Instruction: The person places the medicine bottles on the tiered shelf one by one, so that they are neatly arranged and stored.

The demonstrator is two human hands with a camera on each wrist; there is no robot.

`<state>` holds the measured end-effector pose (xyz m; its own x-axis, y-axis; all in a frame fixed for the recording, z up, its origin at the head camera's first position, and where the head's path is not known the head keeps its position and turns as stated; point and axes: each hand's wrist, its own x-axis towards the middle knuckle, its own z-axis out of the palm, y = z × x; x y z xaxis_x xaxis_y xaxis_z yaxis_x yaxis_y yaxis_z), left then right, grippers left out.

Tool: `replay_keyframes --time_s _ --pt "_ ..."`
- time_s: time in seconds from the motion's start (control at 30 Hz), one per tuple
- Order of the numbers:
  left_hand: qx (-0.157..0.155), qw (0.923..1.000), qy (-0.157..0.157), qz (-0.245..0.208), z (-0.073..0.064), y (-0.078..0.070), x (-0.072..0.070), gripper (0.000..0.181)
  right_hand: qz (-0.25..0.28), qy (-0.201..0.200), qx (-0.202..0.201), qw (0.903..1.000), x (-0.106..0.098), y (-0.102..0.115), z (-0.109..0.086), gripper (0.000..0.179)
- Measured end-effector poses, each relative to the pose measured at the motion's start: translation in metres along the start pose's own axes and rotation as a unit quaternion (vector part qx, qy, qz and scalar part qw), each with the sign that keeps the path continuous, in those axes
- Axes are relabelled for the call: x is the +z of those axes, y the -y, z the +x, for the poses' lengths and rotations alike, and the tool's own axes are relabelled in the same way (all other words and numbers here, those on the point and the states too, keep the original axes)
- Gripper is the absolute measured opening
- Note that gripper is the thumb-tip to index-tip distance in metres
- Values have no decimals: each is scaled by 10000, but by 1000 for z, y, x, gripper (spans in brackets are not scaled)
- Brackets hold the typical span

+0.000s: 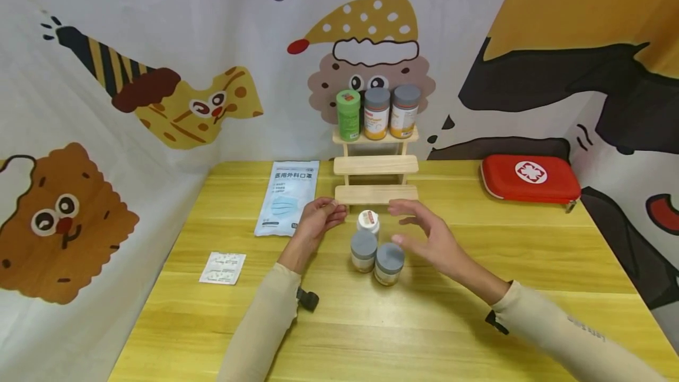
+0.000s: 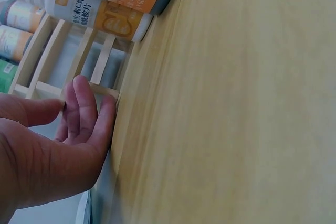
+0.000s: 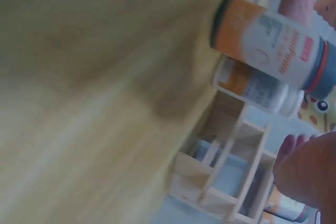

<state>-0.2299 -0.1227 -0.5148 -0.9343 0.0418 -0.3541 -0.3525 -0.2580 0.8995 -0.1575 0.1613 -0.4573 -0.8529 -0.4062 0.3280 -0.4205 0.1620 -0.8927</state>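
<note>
A small three-step wooden rack (image 1: 376,164) stands at the back of the table. My left hand (image 1: 321,217) is at the left end of its lowest step, fingertips right at the wood, fingers fairly straight in the left wrist view. My right hand (image 1: 432,237) hovers to the right of the bottles, fingers spread and loosely bent, with nothing in it. Before the rack stand a white-capped bottle (image 1: 368,223) and two grey-lidded jars, one (image 1: 363,250) behind the other (image 1: 389,264). On the top step are a green bottle (image 1: 348,115) and two grey-lidded jars (image 1: 376,114).
A blue-white pack of face masks (image 1: 286,193) lies left of the rack, partly behind my left hand. Nearer the left edge is a small white blister pack (image 1: 223,268). A red first-aid case (image 1: 530,178) lies at the back right. A printed curtain (image 1: 239,16) hangs behind.
</note>
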Motion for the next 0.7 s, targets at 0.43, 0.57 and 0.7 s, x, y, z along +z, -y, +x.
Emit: replay_keyframes --time_s 0.43,0.57,0.7 --pt "-158 9998 -76 41 -2 -1 -2 12 -597 874 -290 9940 6 -21 -20 64" --pt "-130 9999 -26 60 -2 -1 -2 13 -550 1014 -246 9930 8 -22 -22 65" --pt "-115 9999 2 99 -2 -3 -1 14 -505 1149 -187 9919 9 -23 -24 64"
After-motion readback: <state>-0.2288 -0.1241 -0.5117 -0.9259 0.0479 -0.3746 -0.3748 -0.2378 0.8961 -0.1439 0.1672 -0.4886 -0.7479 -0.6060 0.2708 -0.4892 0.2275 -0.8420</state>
